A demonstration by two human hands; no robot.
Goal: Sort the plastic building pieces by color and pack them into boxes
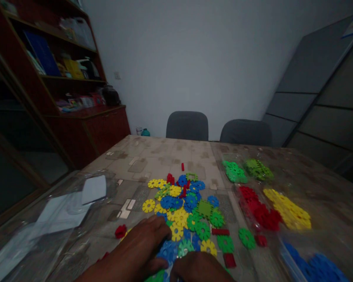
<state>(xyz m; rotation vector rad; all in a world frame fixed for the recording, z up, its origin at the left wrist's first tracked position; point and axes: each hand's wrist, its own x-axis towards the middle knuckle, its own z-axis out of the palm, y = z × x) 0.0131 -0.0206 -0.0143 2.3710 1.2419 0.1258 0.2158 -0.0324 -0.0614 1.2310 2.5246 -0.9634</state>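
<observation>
Toothed plastic discs in blue, yellow (181, 217) and green (202, 231) lie in a loose heap on the patterned table. At the near edge of this heap my left hand (144, 243) curls its fingers and thumb around a blue toothed disc (167, 252). Close beside it, my right hand (198, 268) is closed with the fingers bent inward; what is in them is hidden. More blue and green pieces show under and between the hands. Square green plates (205, 208) and red connector blocks (230, 260) lie among the discs.
On the right, clear trays hold green (234, 171), red (259, 209), yellow (288, 209) and blue (314, 264) pieces. Clear plastic packaging with white paper (94, 189) lies on the left. Two grey chairs (187, 125) stand behind the table, and a wooden cabinet (106, 127) at the left.
</observation>
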